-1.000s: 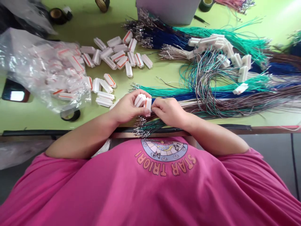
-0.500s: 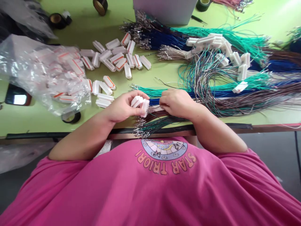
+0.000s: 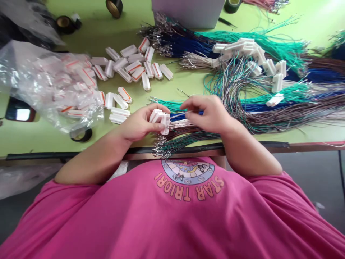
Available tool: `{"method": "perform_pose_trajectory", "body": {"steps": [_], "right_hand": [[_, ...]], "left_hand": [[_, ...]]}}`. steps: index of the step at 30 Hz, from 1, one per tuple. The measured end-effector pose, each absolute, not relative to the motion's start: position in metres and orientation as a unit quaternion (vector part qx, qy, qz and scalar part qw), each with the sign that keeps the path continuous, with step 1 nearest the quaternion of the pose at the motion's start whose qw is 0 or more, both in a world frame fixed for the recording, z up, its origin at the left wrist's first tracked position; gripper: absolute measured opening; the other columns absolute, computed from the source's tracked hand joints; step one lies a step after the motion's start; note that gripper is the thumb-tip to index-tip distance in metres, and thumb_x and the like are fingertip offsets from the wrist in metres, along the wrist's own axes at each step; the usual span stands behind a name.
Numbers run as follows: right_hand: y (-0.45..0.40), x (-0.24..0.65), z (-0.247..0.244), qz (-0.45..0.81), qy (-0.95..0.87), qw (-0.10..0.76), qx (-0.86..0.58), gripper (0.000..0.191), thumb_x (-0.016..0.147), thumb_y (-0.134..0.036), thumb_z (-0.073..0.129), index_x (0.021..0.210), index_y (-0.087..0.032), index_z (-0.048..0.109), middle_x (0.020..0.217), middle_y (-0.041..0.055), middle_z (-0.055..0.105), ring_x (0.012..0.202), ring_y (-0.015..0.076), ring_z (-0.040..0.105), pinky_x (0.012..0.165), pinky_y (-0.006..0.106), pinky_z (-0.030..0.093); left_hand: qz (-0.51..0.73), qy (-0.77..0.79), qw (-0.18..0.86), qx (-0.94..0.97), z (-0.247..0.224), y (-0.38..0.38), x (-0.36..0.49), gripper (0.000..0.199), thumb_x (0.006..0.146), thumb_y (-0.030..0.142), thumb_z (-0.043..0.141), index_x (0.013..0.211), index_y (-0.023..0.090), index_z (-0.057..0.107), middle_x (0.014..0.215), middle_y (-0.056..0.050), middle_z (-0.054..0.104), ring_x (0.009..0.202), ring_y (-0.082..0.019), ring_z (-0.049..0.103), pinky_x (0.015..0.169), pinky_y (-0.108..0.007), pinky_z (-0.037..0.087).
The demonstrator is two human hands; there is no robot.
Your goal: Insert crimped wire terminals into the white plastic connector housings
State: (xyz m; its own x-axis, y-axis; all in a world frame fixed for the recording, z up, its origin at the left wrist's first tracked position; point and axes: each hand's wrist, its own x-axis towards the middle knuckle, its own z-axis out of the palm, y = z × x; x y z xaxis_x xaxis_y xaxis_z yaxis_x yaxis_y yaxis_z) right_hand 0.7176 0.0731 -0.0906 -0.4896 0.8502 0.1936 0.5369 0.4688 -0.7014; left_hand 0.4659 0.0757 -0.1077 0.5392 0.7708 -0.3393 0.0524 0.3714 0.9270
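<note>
In my left hand [image 3: 141, 123], several white plastic connector housings [image 3: 165, 124] are gripped between thumb and fingers, their ends turned to the right. A thin pale wire [image 3: 178, 115] spans the short gap from these housings to my right hand [image 3: 206, 113]. The right thumb and fingers are bent around the wire's far part, the index finger raised a little. Whether the wire's tip is inside a housing is too small to tell. Beneath both hands lie bundles of blue, white, brown and green wires [image 3: 188, 138] with metal terminals at their left ends.
Loose connector housings [image 3: 132, 66] lie left of centre, beside a clear plastic bag [image 3: 54, 82] of more housings. At right, wired housings [image 3: 248, 46] rest on wire bundles. Tape rolls [image 3: 81, 134], a phone [image 3: 20, 109] and a grey box [image 3: 188, 14] are also on the table.
My right hand has lifted slightly from the bundles, its index finger now parted from the thumb. A pale wire now shows between it and the housings. My left hand has barely moved.
</note>
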Motion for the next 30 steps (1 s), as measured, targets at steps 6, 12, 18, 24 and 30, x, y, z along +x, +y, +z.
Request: {"method": "perform_pose_trajectory", "body": {"steps": [6,12,18,24,30], "right_hand": [[0.061,0.702,-0.098,0.284,-0.852,0.273,-0.345,0.028,0.093,-0.023,0.049,0.089,-0.016,0.076,0.08,0.0043,0.072,0.074,0.0131,0.059,0.07,0.027,0.04],[0.056,0.704,-0.1,0.197,-0.859,0.214,-0.421,0.031,0.092,-0.025,0.047,0.085,-0.017,0.076,0.078,0.0052,0.073,0.068,0.0143,0.057,0.063,0.029,0.032],[0.05,0.7,-0.092,0.141,-0.886,0.125,-0.423,0.035,0.095,-0.027,0.041,0.084,-0.017,0.073,0.075,0.0061,0.07,0.064,0.015,0.05,0.061,0.033,0.022],[0.046,0.693,-0.088,0.108,-0.9,0.041,-0.42,0.03,0.095,-0.02,0.042,0.093,-0.016,0.071,0.076,0.0071,0.07,0.063,0.0162,0.049,0.06,0.034,0.018],[0.044,0.681,-0.096,0.167,-0.88,0.003,-0.445,0.029,0.097,-0.02,0.044,0.105,-0.012,0.071,0.085,0.0105,0.074,0.066,0.0174,0.055,0.06,0.032,0.022]], "left_hand": [[0.266,0.397,0.745,0.467,-0.11,0.074,0.469,0.052,0.061,0.026,0.091,0.105,0.02,0.063,0.079,0.001,0.067,0.064,-0.013,0.065,0.058,-0.024,0.055],[0.272,0.401,0.748,0.453,-0.109,0.073,0.47,0.053,0.061,0.026,0.091,0.104,0.02,0.062,0.077,0.003,0.065,0.062,-0.011,0.064,0.056,-0.023,0.055],[0.264,0.425,0.727,0.47,-0.11,0.074,0.47,0.055,0.06,0.031,0.092,0.105,0.021,0.061,0.075,0.003,0.063,0.059,-0.012,0.061,0.056,-0.025,0.054],[0.268,0.435,0.699,0.501,-0.113,0.072,0.473,0.054,0.06,0.035,0.091,0.104,0.021,0.063,0.076,0.002,0.065,0.062,-0.013,0.062,0.059,-0.027,0.053],[0.247,0.456,0.641,0.565,-0.113,0.068,0.479,0.052,0.061,0.039,0.091,0.101,0.019,0.064,0.08,0.0,0.067,0.067,-0.015,0.061,0.064,-0.028,0.05]]}}
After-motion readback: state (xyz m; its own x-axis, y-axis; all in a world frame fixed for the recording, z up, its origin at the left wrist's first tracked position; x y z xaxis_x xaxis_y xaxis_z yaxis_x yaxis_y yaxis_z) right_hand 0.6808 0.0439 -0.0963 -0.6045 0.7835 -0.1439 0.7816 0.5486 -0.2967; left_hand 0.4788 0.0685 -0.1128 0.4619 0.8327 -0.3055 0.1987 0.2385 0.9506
